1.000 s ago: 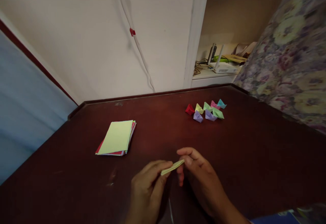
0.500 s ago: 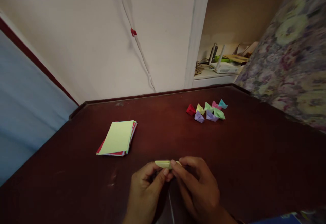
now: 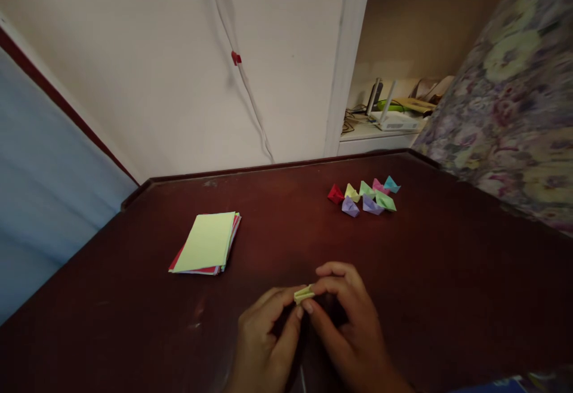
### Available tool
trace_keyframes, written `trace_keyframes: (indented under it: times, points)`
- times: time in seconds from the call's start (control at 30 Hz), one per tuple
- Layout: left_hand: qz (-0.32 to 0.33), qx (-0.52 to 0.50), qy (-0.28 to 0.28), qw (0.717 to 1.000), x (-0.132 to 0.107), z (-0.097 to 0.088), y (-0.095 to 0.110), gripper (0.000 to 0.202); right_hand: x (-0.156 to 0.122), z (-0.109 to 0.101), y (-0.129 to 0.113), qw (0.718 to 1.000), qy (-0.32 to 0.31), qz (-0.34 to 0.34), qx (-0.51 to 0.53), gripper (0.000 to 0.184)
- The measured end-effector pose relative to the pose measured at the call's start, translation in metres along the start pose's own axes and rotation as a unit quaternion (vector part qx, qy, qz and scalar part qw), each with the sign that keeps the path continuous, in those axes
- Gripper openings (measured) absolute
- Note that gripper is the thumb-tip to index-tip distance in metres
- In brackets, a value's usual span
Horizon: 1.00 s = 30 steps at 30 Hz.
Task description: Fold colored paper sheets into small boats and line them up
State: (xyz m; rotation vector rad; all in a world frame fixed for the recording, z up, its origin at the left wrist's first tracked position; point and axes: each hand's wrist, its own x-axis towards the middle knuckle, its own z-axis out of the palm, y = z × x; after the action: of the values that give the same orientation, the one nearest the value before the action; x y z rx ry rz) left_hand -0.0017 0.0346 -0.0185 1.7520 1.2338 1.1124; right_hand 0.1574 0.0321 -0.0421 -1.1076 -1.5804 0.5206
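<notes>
A small folded piece of yellow paper [image 3: 304, 294] is held just above the table near its front. My left hand [image 3: 270, 333] pinches its left end between thumb and fingers. On the right end, the thumb and index finger of my right hand [image 3: 351, 324] close on it, with the other fingers curled above. The paper's upper side shows a narrow gap between its layers; the fingertips cover its ends.
A stack of coloured paper [image 3: 206, 243], yellow on top, lies at the left. Several folded paper boats [image 3: 372, 204] are grouped at the back right. The dark red table [image 3: 277, 220] meets the wall; a white router [image 3: 394, 120] sits on a shelf beyond.
The folded yellow paper has been turned, and now looks shorter with its layers parted. My right hand has shifted its grip on the right end, and my left hand has moved slightly right.
</notes>
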Motion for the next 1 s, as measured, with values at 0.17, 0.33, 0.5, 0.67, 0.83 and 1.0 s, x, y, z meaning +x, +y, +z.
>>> trace_keyframes:
  times: [0.17,0.33,0.5,0.67,0.83,1.0]
  points:
    - [-0.062,-0.108,-0.029,0.992,-0.003,-0.010,-0.001,0.034,0.001,-0.007,0.001,0.995,-0.043,0.050,0.070,0.010]
    - [-0.061,-0.098,-0.067,0.991,-0.007,-0.018,0.000,0.033,0.000,-0.011,0.001,0.992,-0.110,0.014,0.059,0.011]
    - [-0.023,-0.115,-0.120,0.986,-0.002,-0.023,0.005,0.034,0.004,-0.023,-0.002,0.980,-0.170,0.033,0.095,0.013]
    - [-0.094,-0.210,-0.199,0.953,-0.001,-0.025,0.004,0.036,0.012,-0.042,-0.005,0.955,-0.224,0.099,0.166,0.011]
    - [-0.191,-0.319,-0.190,0.909,0.000,-0.017,0.006,0.017,0.012,-0.044,-0.005,0.954,-0.216,0.113,0.175,0.009]
    - [-0.159,-0.257,-0.122,0.945,0.005,-0.012,0.006,0.014,0.013,-0.033,-0.010,0.960,-0.169,0.139,0.173,0.009]
